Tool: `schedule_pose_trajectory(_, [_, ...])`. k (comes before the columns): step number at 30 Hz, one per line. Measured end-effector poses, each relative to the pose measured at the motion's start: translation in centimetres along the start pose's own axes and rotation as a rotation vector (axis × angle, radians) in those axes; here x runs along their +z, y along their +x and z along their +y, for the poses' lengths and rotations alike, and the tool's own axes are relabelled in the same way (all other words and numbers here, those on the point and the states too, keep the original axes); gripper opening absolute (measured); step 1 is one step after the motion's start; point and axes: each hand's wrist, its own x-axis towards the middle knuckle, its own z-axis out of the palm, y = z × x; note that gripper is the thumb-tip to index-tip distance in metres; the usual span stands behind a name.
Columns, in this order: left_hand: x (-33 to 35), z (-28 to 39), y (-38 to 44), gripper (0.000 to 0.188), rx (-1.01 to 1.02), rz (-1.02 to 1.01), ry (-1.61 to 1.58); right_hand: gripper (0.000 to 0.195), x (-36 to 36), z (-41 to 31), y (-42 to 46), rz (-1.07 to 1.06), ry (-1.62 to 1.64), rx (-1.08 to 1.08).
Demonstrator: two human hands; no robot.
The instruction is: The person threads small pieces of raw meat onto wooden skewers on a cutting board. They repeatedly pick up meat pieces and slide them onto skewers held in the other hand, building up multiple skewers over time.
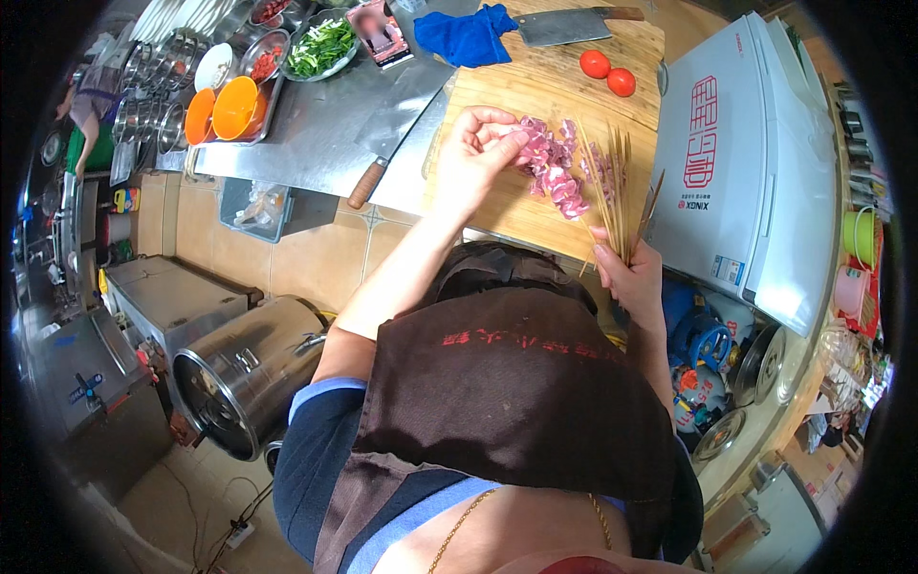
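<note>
Pieces of raw, pinkish-red meat [563,188] cluster over a wooden cutting board [495,93]. At their left end, my left hand [482,143] pinches a piece of meat between thumb and fingers. A bundle of thin wooden skewers [615,194] fans upward from my right hand [632,276], which grips it by the lower ends near the board's front edge. More meat shows behind the skewers, partly hidden by them. Whether any skewer passes through the meat I cannot tell.
Two tomatoes [608,72], a cleaver [563,27] and a blue cloth [462,36] lie farther up the board. Another cleaver [391,118] rests on the steel table [305,122], left. Orange bowls [237,107] and chopped greens [319,44] stand beyond. A white chest freezer [731,158] borders the right.
</note>
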Motion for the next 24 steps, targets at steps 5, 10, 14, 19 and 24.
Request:
schedule_pose_trajectory(5, [-0.8, 0.6, 0.2, 0.015, -0.369, -0.103, -0.401, 0.023, -1.0, 0.1, -0.1, -0.052, 0.015, 0.029])
schedule_pose_trajectory(10, [-0.4, 0.2, -0.2, 0.013, -0.410, -0.128, -0.345, 0.022, -0.7, -0.1, 0.0, -0.039, 0.027, 0.046])
schedule_pose_trajectory(14, [-0.9, -0.7, 0.2, 0.013, -0.365, -0.144, -0.173, 0.022, -0.8, 0.1, 0.1, -0.025, -0.018, 0.047])
schedule_pose_trajectory(19, [-0.2, 0.0, 0.3, 0.018, -0.466, -0.053, -0.198, 0.023, -0.5, 0.3, 0.2, 0.020, -0.001, 0.021])
schedule_pose_trajectory(24, [-1.4, 0.7, 0.4, 0.026, -0.518, -0.130, -0.508, 0.023, -0.7, 0.4, 0.3, 0.016, 0.016, -0.003])
